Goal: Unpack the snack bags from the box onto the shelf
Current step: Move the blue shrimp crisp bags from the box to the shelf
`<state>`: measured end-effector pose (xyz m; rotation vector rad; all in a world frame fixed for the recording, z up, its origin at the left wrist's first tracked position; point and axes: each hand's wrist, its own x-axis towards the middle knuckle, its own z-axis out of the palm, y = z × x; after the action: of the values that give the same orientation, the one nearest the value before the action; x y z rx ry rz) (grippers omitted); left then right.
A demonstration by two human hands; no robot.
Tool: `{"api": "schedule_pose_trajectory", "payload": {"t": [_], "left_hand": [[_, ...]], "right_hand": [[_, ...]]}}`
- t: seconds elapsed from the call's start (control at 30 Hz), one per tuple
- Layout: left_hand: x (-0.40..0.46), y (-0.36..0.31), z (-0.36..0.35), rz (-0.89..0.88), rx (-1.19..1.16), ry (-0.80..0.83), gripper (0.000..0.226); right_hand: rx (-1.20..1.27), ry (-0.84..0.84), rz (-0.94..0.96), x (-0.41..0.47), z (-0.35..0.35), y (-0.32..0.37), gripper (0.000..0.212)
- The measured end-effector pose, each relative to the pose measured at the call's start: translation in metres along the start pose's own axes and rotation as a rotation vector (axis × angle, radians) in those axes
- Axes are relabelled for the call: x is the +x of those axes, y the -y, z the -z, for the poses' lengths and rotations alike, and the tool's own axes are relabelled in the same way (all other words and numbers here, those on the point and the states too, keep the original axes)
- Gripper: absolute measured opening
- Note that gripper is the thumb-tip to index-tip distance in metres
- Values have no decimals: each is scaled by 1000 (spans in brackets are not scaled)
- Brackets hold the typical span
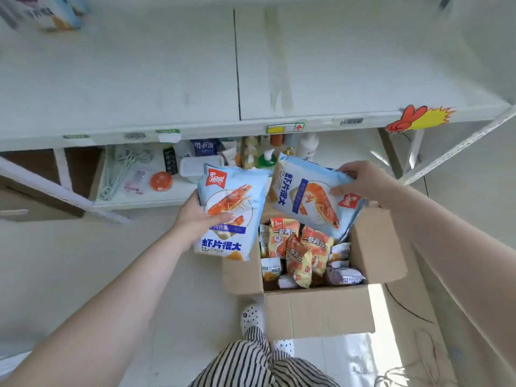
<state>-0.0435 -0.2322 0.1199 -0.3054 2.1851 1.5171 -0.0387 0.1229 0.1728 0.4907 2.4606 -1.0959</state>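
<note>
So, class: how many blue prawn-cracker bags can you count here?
2: one blue bag in the left hand, one blue bag in the right hand above the box. More may be hidden inside.

**Occlusions, crops and unreadable regions**

Carton (42, 12) at the top left was motion-blurred and cut by the frame edge; print unreadable. Left hand (195, 219) covered the left edge of the upright shrimp-chip bag (231, 213); its fingers behind the bag were unseen. Right hand (363, 182) hid the upper corner of the tilted shrimp-chip bag (310, 196), which in turn hid the box's (315, 311) far rim. Lower-shelf bottles (265, 152) were partly screened by both bags and the shelf edge (195, 129); labels were too small to read. Shelf price tags (350, 122) were blurred.
</note>
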Motion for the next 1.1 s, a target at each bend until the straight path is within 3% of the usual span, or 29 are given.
{"api": "schedule_pose_trajectory", "payload": {"t": [0.1, 0.37, 0.6, 0.8, 1.1], "left_hand": [[-31, -17, 27, -61, -16, -81, 61], [-59, -51, 117, -105, -184, -305, 56], [-24, -52, 237, -164, -207, -333, 40], [22, -48, 334, -149, -109, -328, 55], [90, -78, 404, -186, -74, -315, 57]], "right_hand": [[-69, -9, 93, -6, 15, 53, 33], [53, -45, 202, -12, -15, 168, 31], [143, -61, 166, 29, -89, 270, 36], [198, -110, 122, 71, -137, 356, 35], [190, -16, 40, 128, -179, 400, 37]]}}
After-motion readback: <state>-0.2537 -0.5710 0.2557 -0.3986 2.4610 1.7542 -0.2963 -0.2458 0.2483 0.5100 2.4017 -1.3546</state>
